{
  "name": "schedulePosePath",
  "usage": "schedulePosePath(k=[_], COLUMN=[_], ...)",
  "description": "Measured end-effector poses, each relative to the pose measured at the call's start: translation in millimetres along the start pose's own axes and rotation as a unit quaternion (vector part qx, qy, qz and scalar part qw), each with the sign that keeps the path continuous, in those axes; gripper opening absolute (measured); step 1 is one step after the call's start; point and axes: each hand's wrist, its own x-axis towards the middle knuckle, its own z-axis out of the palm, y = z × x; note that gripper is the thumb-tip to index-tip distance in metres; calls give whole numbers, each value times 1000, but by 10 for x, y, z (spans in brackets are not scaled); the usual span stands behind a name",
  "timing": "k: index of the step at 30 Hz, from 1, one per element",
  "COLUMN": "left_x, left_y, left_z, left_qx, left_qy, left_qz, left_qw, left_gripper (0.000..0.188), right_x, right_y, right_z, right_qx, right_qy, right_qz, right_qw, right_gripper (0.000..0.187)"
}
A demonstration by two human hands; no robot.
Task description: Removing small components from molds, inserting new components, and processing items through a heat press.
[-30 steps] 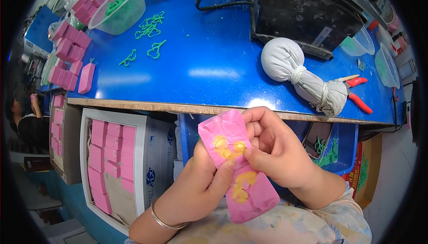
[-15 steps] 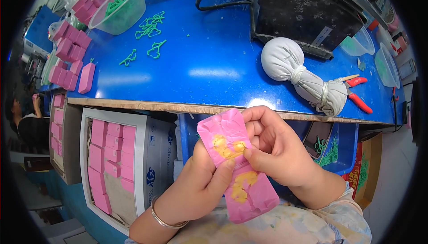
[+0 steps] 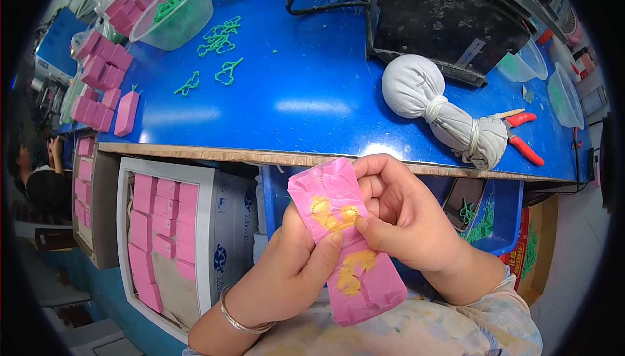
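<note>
One pink rubber mold [image 3: 355, 244]: spread open above the lap, before the table's edge, its two halves meeting by the thumbs; whether they join there is hidden.
Yellow on pink: an upper yellow patch [image 3: 338, 220], lobed and dotted along its outline, faces up on the upper half; a lower yellow patch [image 3: 351, 273] marks the other half.
Left hand [image 3: 293, 268]: pinches the mold, thumb across its front, fingers mostly hidden behind.
Right hand [image 3: 413, 226]: pinches the mold's right edge beside the upper patch, thumb in front, the other fingers curled.
Left wrist: wears a silver bangle [image 3: 236, 323].
Blue tabletop [image 3: 293, 76]: carries green openwork pieces [image 3: 220, 38] at left, and at right a tied white cloth bundle [image 3: 449, 118] with a round head, just beside red-handled pliers [image 3: 525, 150].
Rear of the table: a black case [image 3: 449, 24] stands behind the bundle; a translucent tub [image 3: 176, 36] holds more green pieces.
Below the table: pink blocks [image 3: 142, 229] sit in a white-rimmed box [image 3: 207, 226] at left; a blue bin [image 3: 511, 235] is at right.
</note>
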Motion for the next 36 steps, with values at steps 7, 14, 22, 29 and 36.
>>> schedulePosePath(k=[7, 14, 22, 29, 36], left_x=[2, 25, 2, 1, 8], left_y=[16, -39, -7, -61, -66], left_z=[16, 5, -24, -54, -93], left_qx=[-22, -24, -27, -32, -82], left_qy=[6, 21, 12, -1, -34], left_qz=[4, 22, -7, 21, 8], left_qw=[1000, 999, 1000, 999, 996], left_gripper=[45, 41, 48, 46, 45], right_x=[0, 3, -15, -30, -35], right_y=[1, 15, -9, 0, 26], right_z=[0, -14, 35, 46, 45], right_qx=[-4, -6, -41, -41, -52], right_qy=[3, -12, 8, 22, 24], right_qz=[1, -7, -17, -20, -30], right_qw=[1000, 1000, 999, 999, 998], right_gripper=[46, 51, 52, 49, 47])
